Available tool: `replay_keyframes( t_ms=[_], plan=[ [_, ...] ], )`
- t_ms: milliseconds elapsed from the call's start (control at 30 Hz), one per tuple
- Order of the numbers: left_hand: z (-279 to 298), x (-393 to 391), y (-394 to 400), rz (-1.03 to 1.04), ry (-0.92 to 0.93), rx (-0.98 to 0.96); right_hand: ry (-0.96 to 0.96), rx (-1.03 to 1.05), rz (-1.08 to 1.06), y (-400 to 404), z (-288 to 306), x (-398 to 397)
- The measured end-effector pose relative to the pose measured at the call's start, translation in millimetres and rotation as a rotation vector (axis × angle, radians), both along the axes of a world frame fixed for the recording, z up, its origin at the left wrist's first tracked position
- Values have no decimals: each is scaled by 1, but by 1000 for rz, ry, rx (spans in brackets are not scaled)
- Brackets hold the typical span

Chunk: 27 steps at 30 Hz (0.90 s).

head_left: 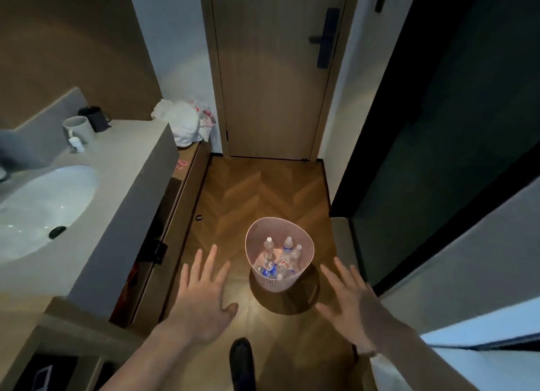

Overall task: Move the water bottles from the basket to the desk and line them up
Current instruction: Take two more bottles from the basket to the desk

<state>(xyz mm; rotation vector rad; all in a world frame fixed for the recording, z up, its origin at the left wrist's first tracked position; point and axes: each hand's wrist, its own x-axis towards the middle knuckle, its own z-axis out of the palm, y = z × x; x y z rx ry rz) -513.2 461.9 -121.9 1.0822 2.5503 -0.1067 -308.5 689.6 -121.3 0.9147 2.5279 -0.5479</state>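
Both hands hovered spread and empty over the floor, either side of the basket.

Seen from the head camera, the left hand [204, 297] and the right hand [346, 298] were held palm-down with fingers straight and splayed, gripping nothing, each just short of the pink ribbed basket [306, 246] that stood on the herringbone floor [263, 192] before the door [271, 69]. Several clear water bottles [287, 246] stood or leaned inside it, white caps up, some with blue labels; their exact number could not be told. Nothing had left the basket yet. Reaching down well likely meant taking an upright bottle by its neck or shoulder, one per hand, lifting straight up so the leaning ones did not topple. Left of the floor ran the bench [131, 162] with its sink [43, 209] and white mug [77, 127]; whether that was the desk meant, I could not tell.
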Motion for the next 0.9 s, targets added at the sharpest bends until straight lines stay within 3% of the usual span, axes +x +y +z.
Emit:
replay_keyframes(
  t_ms=[200, 433, 800, 900],
  plan=[
    [-33, -85, 68, -104, -46, -57, 24, 43, -79, 49, -35, -61],
    [-70, -145, 134, -167, -107, -106, -50, -146, -145, 108, -59, -98],
    [-104, -179, 250, -71, -267, -189, 0, -311, -102, 221, -105, -189],
    [-117, -192, 275, -38, -276, -211, -71, -351, -52, 247, -126, -212]
  ],
)
